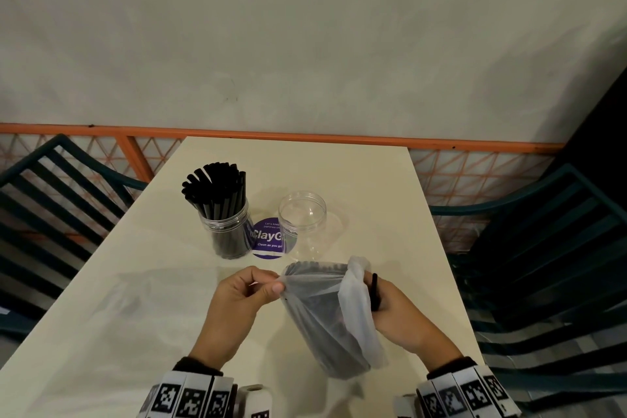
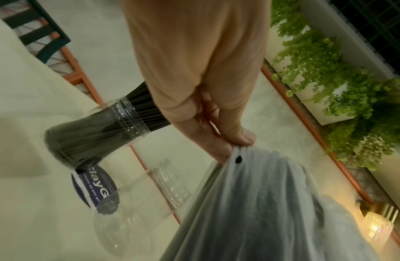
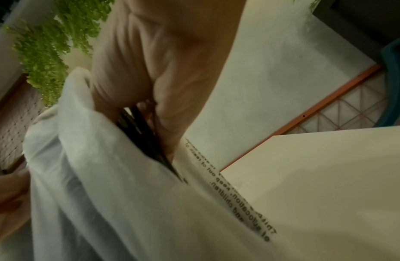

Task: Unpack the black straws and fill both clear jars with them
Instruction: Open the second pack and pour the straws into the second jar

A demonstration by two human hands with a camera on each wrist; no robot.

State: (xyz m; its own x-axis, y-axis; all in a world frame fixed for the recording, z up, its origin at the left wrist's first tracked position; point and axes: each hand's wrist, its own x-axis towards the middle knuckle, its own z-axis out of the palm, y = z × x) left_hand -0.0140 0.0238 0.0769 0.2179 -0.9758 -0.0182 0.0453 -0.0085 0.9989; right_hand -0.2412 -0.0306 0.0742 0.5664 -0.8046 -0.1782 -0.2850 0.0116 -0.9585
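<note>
Both wrists, wrapped in bands printed with black-and-white markers, are cut off at the bottom of the head view. Just beyond them, near the table's (image 1: 101, 316) front edge, a translucent plastic bag (image 1: 322, 316) of black straws (image 1: 315, 302) is held up between the hands. The left hand (image 1: 237, 302) pinches the bag's opening rim between thumb and forefinger; the left wrist view shows this pinch closely, beside a small dark hole in the plastic. The right hand (image 1: 403, 316) grips the other side of the bag, its fingers hidden behind a folded flap, with a few loose black straws clamped in its grasp. The right wrist view, blurred, shows those straws running under the fingers and a printed warning strip on the bag, only partly readable.

Toward the table's middle stand the two clear jars: the left jar (image 1: 229, 231) packed with upright straws, the right jar (image 1: 303, 224) with nothing in it. Between them lies a round purple sticker (image 1: 266, 237), its lettering partly covered by both jars. Dark slatted chairs (image 1: 543, 265) flank the table's side edges. Green hanging plants (image 2: 317, 70) appear only in the wrist views.
</note>
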